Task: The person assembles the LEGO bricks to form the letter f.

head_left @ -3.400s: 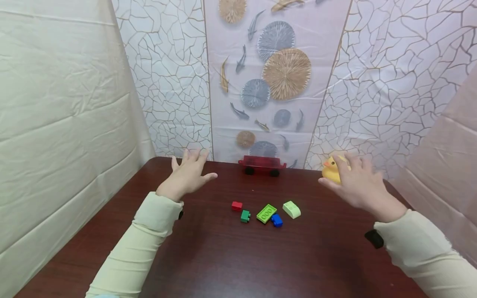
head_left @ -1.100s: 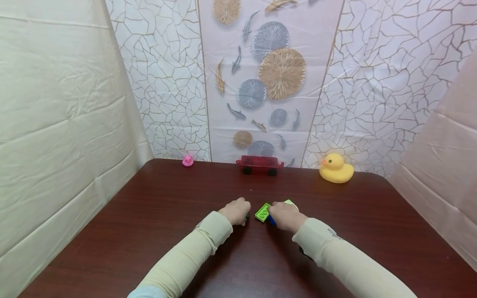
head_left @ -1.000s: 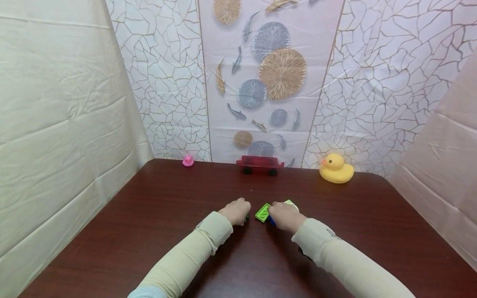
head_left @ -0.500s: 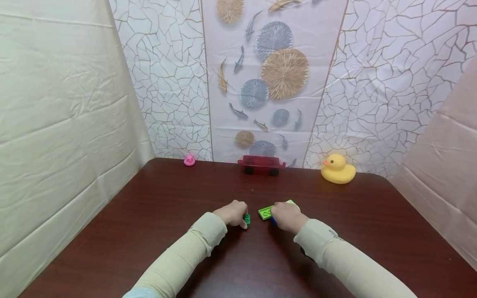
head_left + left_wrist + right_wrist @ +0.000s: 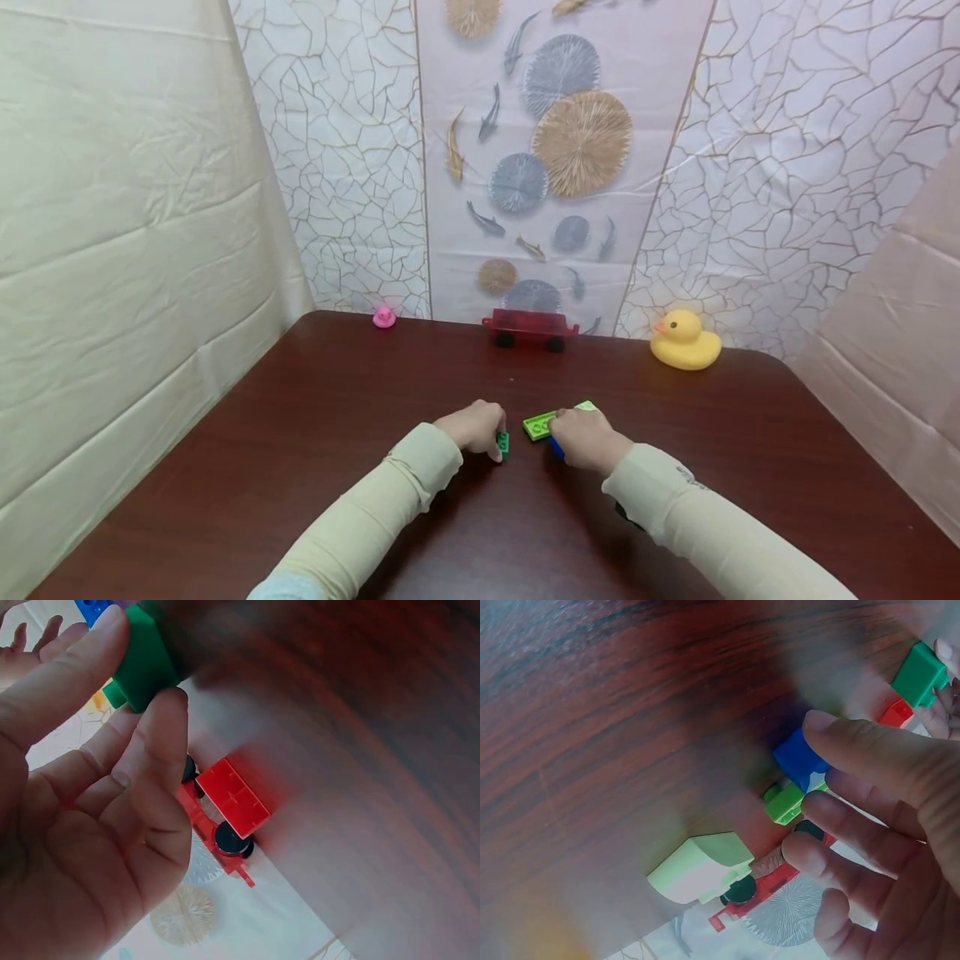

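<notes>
My left hand (image 5: 472, 425) pinches a green toy brick (image 5: 147, 664) between thumb and fingertips, low over the table. With thumb and index finger my right hand (image 5: 588, 437) grips a blue toy brick (image 5: 801, 759), mostly covered by the hand in the head view. Against the blue brick's far side lies a lime green plate brick (image 5: 537, 427), studs showing. A pale green curved brick (image 5: 703, 868) lies beyond the right hand, partly hidden by it in the head view. A red brick (image 5: 232, 796) lies past the left fingers, hidden from the head view.
Along the back edge of the dark wooden table (image 5: 337, 367) stand a small pink duck (image 5: 384, 317), a red wheeled wagon (image 5: 530, 323) and a large yellow duck (image 5: 686, 340). A patterned cloth (image 5: 360, 167) hangs right behind them.
Both spread hands have come down from above the table onto the green and blue bricks. The lime plate has turned, and the green brick now shows more beside my left fingers.
</notes>
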A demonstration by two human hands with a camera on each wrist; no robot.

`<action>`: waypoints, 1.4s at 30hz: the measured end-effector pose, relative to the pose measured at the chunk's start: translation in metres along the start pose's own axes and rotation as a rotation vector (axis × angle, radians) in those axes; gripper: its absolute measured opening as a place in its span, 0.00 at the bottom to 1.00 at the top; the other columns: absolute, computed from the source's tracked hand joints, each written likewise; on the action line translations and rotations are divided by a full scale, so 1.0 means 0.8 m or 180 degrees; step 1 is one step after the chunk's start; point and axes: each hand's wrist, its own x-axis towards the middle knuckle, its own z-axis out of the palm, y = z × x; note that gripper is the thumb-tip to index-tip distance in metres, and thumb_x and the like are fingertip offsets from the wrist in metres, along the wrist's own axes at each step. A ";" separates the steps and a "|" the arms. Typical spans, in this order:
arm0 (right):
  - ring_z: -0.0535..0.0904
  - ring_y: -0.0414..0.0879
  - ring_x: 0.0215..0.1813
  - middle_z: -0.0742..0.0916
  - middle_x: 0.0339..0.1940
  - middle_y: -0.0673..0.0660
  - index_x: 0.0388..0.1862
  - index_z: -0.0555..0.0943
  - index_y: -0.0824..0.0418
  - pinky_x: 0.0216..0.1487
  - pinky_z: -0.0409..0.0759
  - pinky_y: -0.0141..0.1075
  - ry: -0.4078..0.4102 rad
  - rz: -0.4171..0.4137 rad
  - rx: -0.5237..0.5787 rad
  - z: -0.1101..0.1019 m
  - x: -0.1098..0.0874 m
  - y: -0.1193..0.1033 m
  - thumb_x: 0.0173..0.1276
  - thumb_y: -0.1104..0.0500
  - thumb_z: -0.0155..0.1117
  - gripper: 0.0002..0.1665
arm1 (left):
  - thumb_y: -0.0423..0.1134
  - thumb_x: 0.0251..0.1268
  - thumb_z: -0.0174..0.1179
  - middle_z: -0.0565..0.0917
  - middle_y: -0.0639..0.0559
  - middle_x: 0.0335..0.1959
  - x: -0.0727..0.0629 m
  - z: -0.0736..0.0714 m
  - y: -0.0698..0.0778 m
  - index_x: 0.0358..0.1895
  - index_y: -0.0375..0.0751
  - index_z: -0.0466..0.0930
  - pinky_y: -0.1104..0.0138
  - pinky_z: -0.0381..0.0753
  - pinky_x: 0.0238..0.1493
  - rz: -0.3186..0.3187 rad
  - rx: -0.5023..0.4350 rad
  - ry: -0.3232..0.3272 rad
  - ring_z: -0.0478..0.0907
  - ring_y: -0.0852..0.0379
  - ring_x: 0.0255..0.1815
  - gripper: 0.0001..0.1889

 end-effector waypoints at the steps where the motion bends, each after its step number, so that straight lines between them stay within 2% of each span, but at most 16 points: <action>1: 0.73 0.48 0.26 0.77 0.24 0.55 0.29 0.78 0.63 0.22 0.74 0.42 -0.0004 -0.0007 0.0006 -0.001 0.000 0.000 0.43 0.62 0.71 0.14 | 0.37 0.41 0.69 0.75 0.56 0.26 0.001 -0.001 0.000 0.32 0.42 0.77 0.71 0.71 0.30 -0.0008 0.0004 -0.0002 0.71 0.62 0.30 0.13; 6: 0.73 0.47 0.26 0.78 0.25 0.54 0.29 0.78 0.61 0.20 0.73 0.41 -0.0035 0.0025 0.0027 -0.006 0.002 -0.001 0.45 0.63 0.69 0.11 | 0.38 0.41 0.69 0.75 0.56 0.28 0.001 -0.004 0.002 0.34 0.42 0.77 0.70 0.71 0.32 -0.0032 0.0009 -0.0016 0.71 0.60 0.33 0.14; 12: 0.73 0.48 0.23 0.75 0.22 0.55 0.24 0.78 0.61 0.19 0.73 0.40 -0.0052 -0.0002 0.0014 -0.006 0.002 -0.006 0.46 0.67 0.66 0.06 | 0.38 0.42 0.68 0.74 0.56 0.28 0.000 -0.002 0.002 0.34 0.42 0.77 0.70 0.71 0.33 -0.0056 0.0009 -0.0025 0.71 0.60 0.35 0.14; 16: 0.73 0.48 0.24 0.75 0.23 0.55 0.25 0.79 0.60 0.21 0.73 0.40 -0.0110 0.0004 0.0056 -0.005 0.003 -0.007 0.45 0.64 0.69 0.08 | 0.38 0.41 0.69 0.75 0.56 0.28 0.000 -0.002 0.000 0.34 0.42 0.78 0.70 0.71 0.32 -0.0059 -0.0020 -0.0012 0.71 0.60 0.33 0.14; 23: 0.74 0.46 0.31 0.77 0.29 0.53 0.35 0.78 0.60 0.32 0.76 0.40 -0.0212 0.0214 0.0741 -0.014 0.013 -0.007 0.40 0.54 0.74 0.22 | 0.38 0.40 0.70 0.74 0.57 0.25 -0.001 -0.003 -0.002 0.32 0.43 0.78 0.70 0.71 0.29 -0.0063 -0.0058 0.0000 0.70 0.62 0.29 0.13; 32: 0.71 0.42 0.30 0.78 0.30 0.51 0.36 0.76 0.58 0.31 0.73 0.35 -0.0029 0.0378 0.1611 -0.022 0.019 -0.014 0.46 0.52 0.70 0.20 | 0.38 0.37 0.71 0.75 0.57 0.23 -0.001 -0.003 -0.004 0.29 0.43 0.78 0.71 0.71 0.28 -0.0009 -0.0088 0.0044 0.71 0.63 0.25 0.13; 38: 0.74 0.43 0.35 0.81 0.33 0.51 0.41 0.78 0.59 0.36 0.73 0.36 0.0212 0.0383 0.1940 -0.020 0.023 -0.023 0.48 0.52 0.69 0.21 | 0.37 0.36 0.71 0.76 0.57 0.24 0.003 -0.002 -0.005 0.30 0.41 0.79 0.70 0.71 0.29 -0.0047 -0.0112 0.0034 0.71 0.62 0.26 0.14; 42: 0.74 0.43 0.34 0.81 0.35 0.52 0.41 0.79 0.59 0.35 0.74 0.35 0.0195 0.0400 0.2175 -0.018 0.026 -0.026 0.49 0.52 0.68 0.20 | 0.37 0.36 0.71 0.77 0.56 0.26 0.004 -0.002 -0.005 0.33 0.41 0.79 0.70 0.72 0.31 -0.0079 -0.0145 0.0027 0.72 0.62 0.28 0.16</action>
